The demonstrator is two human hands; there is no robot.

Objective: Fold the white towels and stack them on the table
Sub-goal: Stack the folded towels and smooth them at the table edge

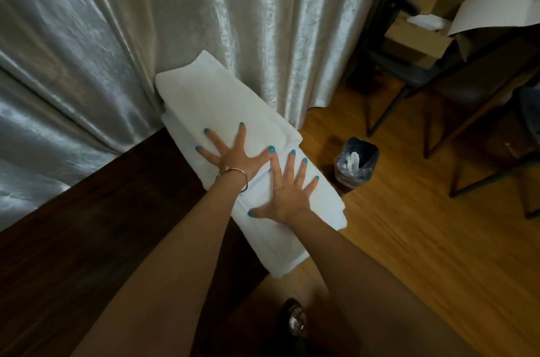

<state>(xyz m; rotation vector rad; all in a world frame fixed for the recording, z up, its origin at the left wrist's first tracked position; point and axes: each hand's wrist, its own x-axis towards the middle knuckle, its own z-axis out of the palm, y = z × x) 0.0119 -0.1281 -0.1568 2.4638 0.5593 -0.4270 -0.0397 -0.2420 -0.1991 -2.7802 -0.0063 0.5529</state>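
On the dark table point(87, 225), folded white towels point(233, 105) lie stacked, overhanging its edge.

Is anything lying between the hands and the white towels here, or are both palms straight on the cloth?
Nothing visible is in the way. The left hand and right hand both lie flat, fingers spread, directly on the top white towel, which sits on the stack at the edge of the dark table.

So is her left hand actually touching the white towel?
Touching. The head view shows the left hand spread flat, fingers straight, pressing on the white towel.
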